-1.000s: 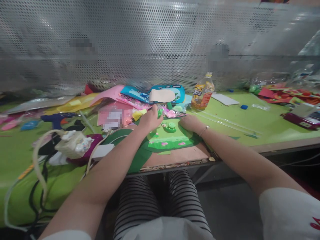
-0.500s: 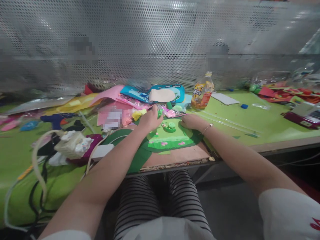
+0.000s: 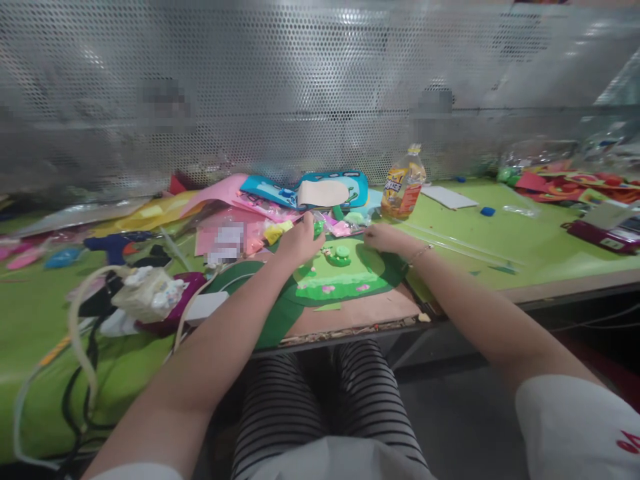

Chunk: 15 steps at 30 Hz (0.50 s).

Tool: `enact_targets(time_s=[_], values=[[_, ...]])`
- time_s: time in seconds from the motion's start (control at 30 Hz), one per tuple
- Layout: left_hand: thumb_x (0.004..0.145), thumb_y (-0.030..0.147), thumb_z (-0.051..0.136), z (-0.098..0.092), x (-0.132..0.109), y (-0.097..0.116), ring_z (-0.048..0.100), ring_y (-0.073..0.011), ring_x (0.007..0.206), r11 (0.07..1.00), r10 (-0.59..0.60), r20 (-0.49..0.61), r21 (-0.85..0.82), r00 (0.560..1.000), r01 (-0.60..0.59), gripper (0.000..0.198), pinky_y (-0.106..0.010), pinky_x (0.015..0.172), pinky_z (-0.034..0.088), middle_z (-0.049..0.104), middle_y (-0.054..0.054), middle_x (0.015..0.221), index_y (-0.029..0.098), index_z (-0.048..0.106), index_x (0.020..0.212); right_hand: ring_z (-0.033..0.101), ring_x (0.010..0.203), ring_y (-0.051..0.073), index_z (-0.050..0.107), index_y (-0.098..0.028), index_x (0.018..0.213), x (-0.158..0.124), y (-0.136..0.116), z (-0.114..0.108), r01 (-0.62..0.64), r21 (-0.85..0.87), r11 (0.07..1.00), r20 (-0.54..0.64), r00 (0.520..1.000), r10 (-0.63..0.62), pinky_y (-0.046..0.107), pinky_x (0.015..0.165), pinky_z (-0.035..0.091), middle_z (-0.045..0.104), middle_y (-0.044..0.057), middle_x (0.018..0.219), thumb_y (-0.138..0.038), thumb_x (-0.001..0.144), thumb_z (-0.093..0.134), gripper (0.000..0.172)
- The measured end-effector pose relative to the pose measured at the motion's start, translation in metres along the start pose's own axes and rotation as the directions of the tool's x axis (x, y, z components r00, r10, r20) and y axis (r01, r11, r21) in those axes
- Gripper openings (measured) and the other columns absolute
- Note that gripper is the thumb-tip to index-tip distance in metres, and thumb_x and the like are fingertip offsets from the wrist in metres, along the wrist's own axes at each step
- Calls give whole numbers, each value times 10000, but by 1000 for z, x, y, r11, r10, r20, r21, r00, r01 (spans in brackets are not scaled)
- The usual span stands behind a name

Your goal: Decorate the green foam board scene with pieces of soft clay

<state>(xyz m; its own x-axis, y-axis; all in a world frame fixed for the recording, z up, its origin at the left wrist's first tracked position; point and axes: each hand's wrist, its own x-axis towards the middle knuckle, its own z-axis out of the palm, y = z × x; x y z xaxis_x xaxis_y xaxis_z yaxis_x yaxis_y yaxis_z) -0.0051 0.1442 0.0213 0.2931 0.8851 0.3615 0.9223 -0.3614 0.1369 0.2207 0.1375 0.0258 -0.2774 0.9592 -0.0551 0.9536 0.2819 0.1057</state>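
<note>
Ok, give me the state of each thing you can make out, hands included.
Left hand: fingers bent, holding a green lump
Right hand: fingers curled, contents hidden
Green picture board: lying flat
Round green piece: resting on the board
Bottle: standing upright
Blue glue gun: lying on its side
White sheet: lying flat

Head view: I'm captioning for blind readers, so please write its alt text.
A person's left hand appears to hold a green item beside a decorated green panel, with the right hand near its right edge. Around them, a green table holds coloured sheets and a bottle, before a perforated metal wall.
</note>
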Motion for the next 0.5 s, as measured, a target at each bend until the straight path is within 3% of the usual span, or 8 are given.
enact_targets(time_s=[0.2,0.5], values=[[864,439,381,1,0,0,635,-267,888,1000,23,-29,-1,999,-23,378,-325,699,463,643,-135,926,155,374,1114,606,771,137,681,-157,1001,-16,8,-18,235,91,968,137,959,-246,194,670,423,696,48,985,-174,821,416,321],[863,430,382,2,-2,2,639,-269,860,1000,23,-11,1,1000,-23,379,-322,690,464,642,-140,896,143,373,1111,582,815,178,659,-120,880,-26,-2,-18,400,-4,916,230,892,-388,257,748,429,674,93,916,-150,792,466,214]])
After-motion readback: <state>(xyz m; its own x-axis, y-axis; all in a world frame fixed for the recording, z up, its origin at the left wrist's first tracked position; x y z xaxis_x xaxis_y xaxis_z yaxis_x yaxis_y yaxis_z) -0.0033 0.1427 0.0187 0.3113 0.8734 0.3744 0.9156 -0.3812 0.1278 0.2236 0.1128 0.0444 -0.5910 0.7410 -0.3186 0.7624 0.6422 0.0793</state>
